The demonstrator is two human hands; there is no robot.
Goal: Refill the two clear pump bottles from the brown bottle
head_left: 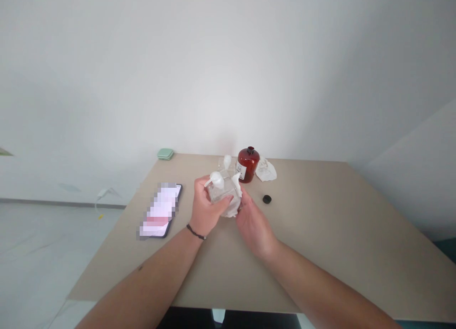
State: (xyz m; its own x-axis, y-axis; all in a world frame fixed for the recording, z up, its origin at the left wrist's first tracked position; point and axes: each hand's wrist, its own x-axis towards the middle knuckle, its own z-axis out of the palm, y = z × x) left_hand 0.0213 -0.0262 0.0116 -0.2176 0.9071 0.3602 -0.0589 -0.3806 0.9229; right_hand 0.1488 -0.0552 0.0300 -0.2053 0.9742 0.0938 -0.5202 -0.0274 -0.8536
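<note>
My left hand (208, 208) is wrapped round a clear bottle (220, 192) with a white pump head (216, 179), tilted above the table. A white tissue (234, 208) lies against the bottle's right side and base. My right hand (254, 227) presses that tissue to the bottle, its fingers partly hidden behind it. Just beyond my hands stands a brown bottle (248, 165) with a white label and an uncapped neck. A second clear container with a white top (227, 162) is behind the held bottle, mostly covered by it.
A black cap (267, 199) rests right of my hands. Crumpled tissue (266, 169) sits beside the brown bottle. On the left lies a lit phone (160, 210), and a small green case (166, 153) is at the table's (320, 224) far left corner. A wall rises behind.
</note>
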